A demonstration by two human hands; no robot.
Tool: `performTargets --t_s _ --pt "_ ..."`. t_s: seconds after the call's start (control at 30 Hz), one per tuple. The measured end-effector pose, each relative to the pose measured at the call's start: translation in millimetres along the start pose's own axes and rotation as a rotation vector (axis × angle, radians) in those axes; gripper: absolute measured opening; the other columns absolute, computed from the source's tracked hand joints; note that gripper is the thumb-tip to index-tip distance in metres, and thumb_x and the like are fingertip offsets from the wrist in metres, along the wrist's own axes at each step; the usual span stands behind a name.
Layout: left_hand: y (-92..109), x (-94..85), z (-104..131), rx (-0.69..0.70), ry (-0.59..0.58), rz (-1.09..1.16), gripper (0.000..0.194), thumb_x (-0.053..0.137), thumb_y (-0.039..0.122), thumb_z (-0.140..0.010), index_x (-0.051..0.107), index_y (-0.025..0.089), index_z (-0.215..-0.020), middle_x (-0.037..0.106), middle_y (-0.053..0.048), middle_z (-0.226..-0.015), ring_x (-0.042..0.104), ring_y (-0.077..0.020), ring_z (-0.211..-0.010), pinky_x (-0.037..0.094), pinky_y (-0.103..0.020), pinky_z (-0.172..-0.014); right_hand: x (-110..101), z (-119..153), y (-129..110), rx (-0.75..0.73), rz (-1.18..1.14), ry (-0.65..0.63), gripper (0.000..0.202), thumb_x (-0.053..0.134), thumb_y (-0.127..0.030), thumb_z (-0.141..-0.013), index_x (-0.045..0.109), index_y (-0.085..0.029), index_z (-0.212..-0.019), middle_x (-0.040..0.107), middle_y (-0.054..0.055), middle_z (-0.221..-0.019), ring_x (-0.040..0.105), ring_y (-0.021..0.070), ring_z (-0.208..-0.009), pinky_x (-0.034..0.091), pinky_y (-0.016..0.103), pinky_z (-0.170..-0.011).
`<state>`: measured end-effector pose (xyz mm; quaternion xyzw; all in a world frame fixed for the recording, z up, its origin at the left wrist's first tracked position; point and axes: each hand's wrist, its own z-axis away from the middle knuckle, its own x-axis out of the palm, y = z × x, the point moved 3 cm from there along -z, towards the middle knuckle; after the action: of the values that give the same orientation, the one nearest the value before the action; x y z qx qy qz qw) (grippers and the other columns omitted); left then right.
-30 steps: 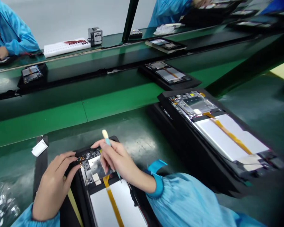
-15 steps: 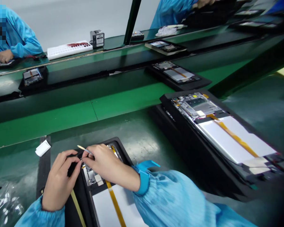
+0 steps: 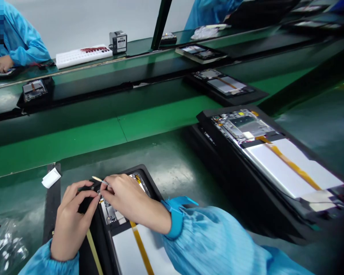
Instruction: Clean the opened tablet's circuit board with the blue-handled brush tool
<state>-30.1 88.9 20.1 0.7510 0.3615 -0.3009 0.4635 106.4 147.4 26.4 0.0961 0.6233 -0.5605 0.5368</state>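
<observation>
An opened tablet (image 3: 126,240) lies in a black tray in front of me, showing its circuit board, a white battery and an orange flex strip. My right hand (image 3: 130,200) rests over the board and pinches a thin tool with a pale tip (image 3: 99,180), pointing left. My left hand (image 3: 71,217) sits on the tablet's top left corner, its fingertips meeting the right hand's beside the tool. Both sleeves are light blue.
A second opened tablet (image 3: 275,152) lies on a stack of black trays to the right. More tablets ride the green conveyor (image 3: 74,137) behind. A white scrap (image 3: 51,177) lies at left, a clear bag (image 3: 5,248) at bottom left. Other workers sit across.
My right hand has turned the tool from upright to lying flat and moved left to the board's corner. My left hand's fingertips have closed in against it.
</observation>
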Motion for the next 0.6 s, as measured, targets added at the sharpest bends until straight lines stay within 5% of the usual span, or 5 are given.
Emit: performTargets --t_s 0.6 --pt "-1.6 1.9 5.7 -0.066 -0.021 -0.007 0.005 0.055 0.022 -0.087 0.059 0.025 -0.086 0.057 -0.002 -0.106 0.055 -0.0169 -0.105 0.042 -0.032 -0.087 -1.4 0.9 -0.3 -0.019 -0.002 0.005 0.014 0.058 -0.011 -0.093 0.067 -0.013 -0.082 0.068 0.004 -0.08 0.063 0.0185 -0.07 0.029 0.027 -0.054"
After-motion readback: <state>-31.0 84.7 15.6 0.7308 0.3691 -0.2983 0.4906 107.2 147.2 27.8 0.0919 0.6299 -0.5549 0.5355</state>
